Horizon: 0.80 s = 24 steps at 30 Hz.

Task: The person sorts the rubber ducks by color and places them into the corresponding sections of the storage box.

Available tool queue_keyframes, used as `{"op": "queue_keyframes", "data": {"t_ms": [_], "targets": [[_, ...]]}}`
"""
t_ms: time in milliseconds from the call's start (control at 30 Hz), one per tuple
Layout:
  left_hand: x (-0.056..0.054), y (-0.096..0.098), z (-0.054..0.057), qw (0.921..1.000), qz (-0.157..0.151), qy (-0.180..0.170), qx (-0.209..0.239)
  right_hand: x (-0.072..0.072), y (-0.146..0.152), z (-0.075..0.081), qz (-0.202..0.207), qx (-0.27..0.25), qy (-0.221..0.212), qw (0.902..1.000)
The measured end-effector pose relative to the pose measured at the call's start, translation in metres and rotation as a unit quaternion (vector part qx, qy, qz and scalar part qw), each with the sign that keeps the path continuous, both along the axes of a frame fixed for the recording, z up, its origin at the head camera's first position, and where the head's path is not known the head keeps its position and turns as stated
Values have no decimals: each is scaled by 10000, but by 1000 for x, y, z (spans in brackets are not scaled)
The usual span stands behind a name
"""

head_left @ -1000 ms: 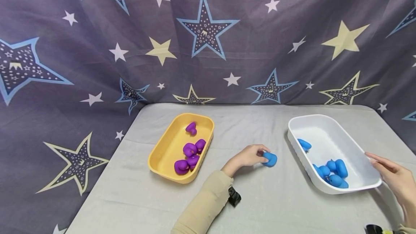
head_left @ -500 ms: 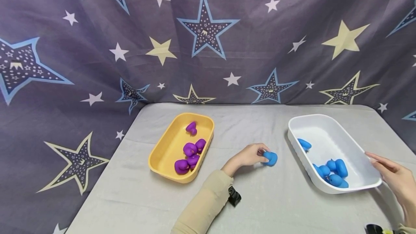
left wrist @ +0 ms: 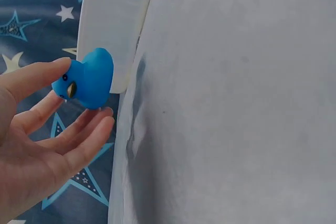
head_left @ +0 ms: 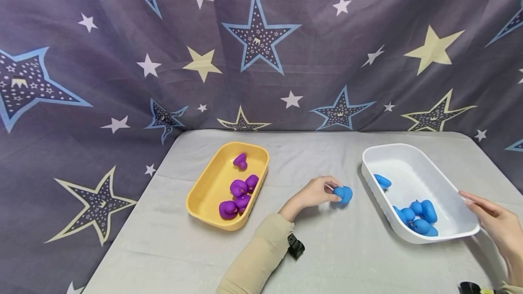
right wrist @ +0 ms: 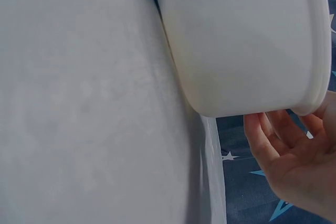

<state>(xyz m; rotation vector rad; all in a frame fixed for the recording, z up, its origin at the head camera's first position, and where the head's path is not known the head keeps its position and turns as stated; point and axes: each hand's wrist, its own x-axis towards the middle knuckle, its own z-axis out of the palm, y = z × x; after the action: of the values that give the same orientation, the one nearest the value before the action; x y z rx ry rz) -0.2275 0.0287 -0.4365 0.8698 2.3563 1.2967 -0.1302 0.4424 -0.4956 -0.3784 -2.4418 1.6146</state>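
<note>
My left hand [head_left: 314, 193] pinches a blue rubber duck [head_left: 344, 194] by its head, between thumb and fingertips, close over the table just left of the white tray [head_left: 453, 185]. In the left wrist view the duck [left wrist: 97, 80] shows its orange beak and dark eye, with the lower fingers spread beneath its body. My right hand [head_left: 496, 223] holds the tray's near right rim. The right wrist view has its fingers [right wrist: 260, 137] against the outer wall, while the thumb is mostly hidden. Several blue ducks [head_left: 422, 227] lie inside the white tray.
To the left stands a yellow tray [head_left: 208, 185] with several purple ducks [head_left: 239, 188] in it. Both trays rest on a grey cloth-covered table [head_left: 310, 158]. Behind and to the left hangs a dark star-patterned curtain [head_left: 310, 40].
The left hand has shifted the blue duck slightly to the right and up in the head view, and the duck has turned a little. The right hand and both trays stay put.
</note>
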Motion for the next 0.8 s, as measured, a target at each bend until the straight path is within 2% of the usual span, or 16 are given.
{"op": "queue_keyframes", "data": {"t_ms": [567,800], "targets": [[5,6,6,9985,247,68,477,1,0,1,30,-54,26,10000],[8,11,10,9960,307,63,838,5,-8,11,106,-217,152,9996]]}}
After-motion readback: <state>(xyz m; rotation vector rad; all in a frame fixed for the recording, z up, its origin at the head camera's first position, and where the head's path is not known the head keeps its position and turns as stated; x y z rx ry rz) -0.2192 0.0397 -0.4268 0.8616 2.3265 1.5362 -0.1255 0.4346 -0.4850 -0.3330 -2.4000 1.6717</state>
